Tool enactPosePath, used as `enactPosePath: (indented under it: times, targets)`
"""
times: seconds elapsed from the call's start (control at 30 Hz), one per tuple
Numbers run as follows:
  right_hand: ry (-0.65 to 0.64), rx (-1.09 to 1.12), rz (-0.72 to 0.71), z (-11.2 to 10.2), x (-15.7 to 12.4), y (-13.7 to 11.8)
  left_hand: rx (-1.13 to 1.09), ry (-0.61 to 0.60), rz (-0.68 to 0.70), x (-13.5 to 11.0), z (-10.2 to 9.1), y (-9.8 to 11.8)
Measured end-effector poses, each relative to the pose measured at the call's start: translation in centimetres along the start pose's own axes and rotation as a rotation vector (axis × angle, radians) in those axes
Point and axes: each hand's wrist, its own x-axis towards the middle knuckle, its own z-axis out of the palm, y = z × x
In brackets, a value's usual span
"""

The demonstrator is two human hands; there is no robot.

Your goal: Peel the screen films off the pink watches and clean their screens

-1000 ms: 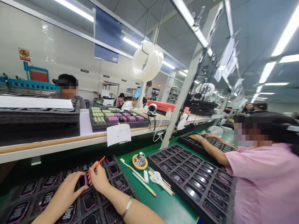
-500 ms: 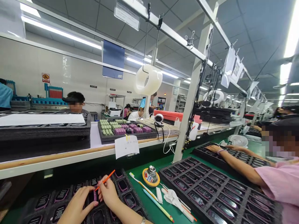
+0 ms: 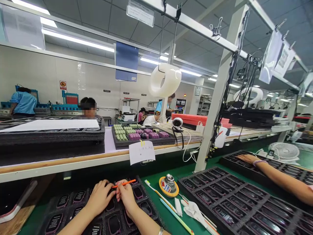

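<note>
My right hand (image 3: 126, 195) pinches a thin orange stick (image 3: 129, 182), its left end close to the fingertips of my left hand. Over the dark foam tray (image 3: 153, 210), my left hand (image 3: 101, 195) has its fingers bent downward, and whatever they grip is hidden. Smartwatches with purple rims and black screens fill the tray's slots, one watch (image 3: 114, 224) just below my hands. Some screens at the left, like that of another watch (image 3: 54, 223), show white text.
Right of the tray lie a toothbrush (image 3: 156, 190), a metal-topped bottle in a yellow-rimmed dish (image 3: 169, 186) and white cloth (image 3: 194, 210). A second watch tray (image 3: 220, 195) sits farther right, with a co-worker's arm (image 3: 276, 176) beyond. A shelf edge (image 3: 73, 164) runs ahead.
The view has swung left. A purple-rimmed watch visible between my hands earlier is now out of sight. My hands have drawn closer together, and the orange stick lies flatter.
</note>
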Motion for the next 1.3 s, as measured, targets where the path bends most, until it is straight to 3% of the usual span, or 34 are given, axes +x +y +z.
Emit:
enactPosePath:
  times: [0.3, 0.53, 0.67, 0.97, 1.3]
  targets:
    - [0.038, -0.051, 0.038, -0.2, -0.4, -0.3, 0.014, 0.027, -0.037, -0.1, -0.3, -0.8]
    - [0.131, -0.135, 0.029, 2.0, 2.5, -1.0, -0.037, 0.021, -0.023, -0.6, -0.5, -0.9]
    - [0.174, -0.190, 0.008, 2.1, 3.3, -1.1, -0.100, 0.011, -0.019, -0.4, -1.0, -1.1]
    - [0.108, -0.250, 0.020, 0.5, 2.7, -0.7, -0.212, -0.057, -0.013, 0.4, -0.8, -2.1]
    - [0.022, -0.314, 0.033, 0.9, 2.3, -0.9, -0.253, 0.036, -0.099, 0.1, 0.0, -2.3]
